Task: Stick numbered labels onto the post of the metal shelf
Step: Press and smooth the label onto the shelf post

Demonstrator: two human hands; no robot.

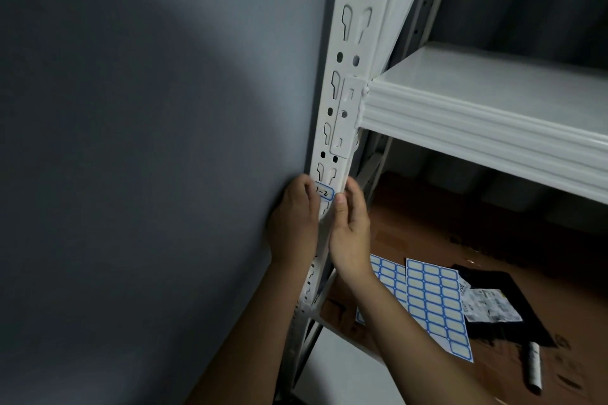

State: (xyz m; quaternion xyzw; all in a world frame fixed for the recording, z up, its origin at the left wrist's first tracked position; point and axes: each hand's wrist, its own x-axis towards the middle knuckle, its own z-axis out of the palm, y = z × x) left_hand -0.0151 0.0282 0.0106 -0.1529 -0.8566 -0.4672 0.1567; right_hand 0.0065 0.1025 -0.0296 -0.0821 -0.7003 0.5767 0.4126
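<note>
A white perforated metal post point(353, 52) of the shelf runs from top centre down to the floor. A blue-bordered label point(325, 193) with handwritten numbers lies flat on the post's face, just below the shelf bracket. My left hand point(294, 220) wraps the post's left edge, its thumb touching the label's left end. My right hand point(349, 227) holds the post's right side, thumb pressing at the label's right end. Neither hand holds a loose object.
A white shelf board point(493, 115) juts right from the post. Two sheets of blank blue-bordered labels point(434, 302) lie on the brown floor, beside a black cloth point(513, 309), a printed paper packet point(490, 304) and a marker pen point(534, 368). A grey wall point(148, 141) fills the left.
</note>
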